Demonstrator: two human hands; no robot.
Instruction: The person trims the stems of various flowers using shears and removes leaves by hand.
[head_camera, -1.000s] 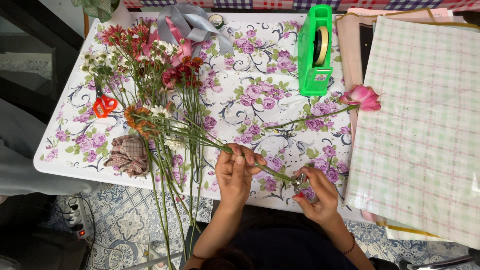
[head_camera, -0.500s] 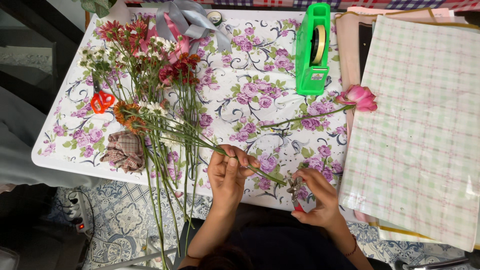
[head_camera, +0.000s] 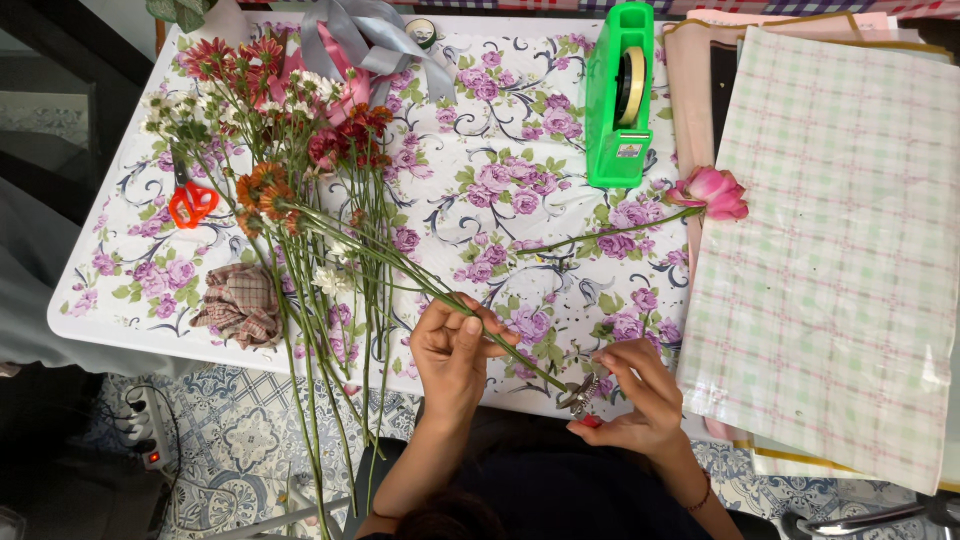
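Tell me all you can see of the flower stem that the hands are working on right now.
The stem is thin, green and long, lying slantwise across the flowered tablecloth from an orange bloom at upper left down to the table's near edge. The left hand pinches it partway along between thumb and fingers. Its lower end meets small metal snips held in the right hand. It crosses other stems in the bunch. Whether it is cut cannot be told.

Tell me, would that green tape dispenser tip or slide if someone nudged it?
The tape dispenser looks blocky and lies along a broad base on the tablecloth, so it probably resists tipping. Its plastic body on the glossy-looking cloth may slide with a firm push. It seems heavy for its size, though that is a guess.
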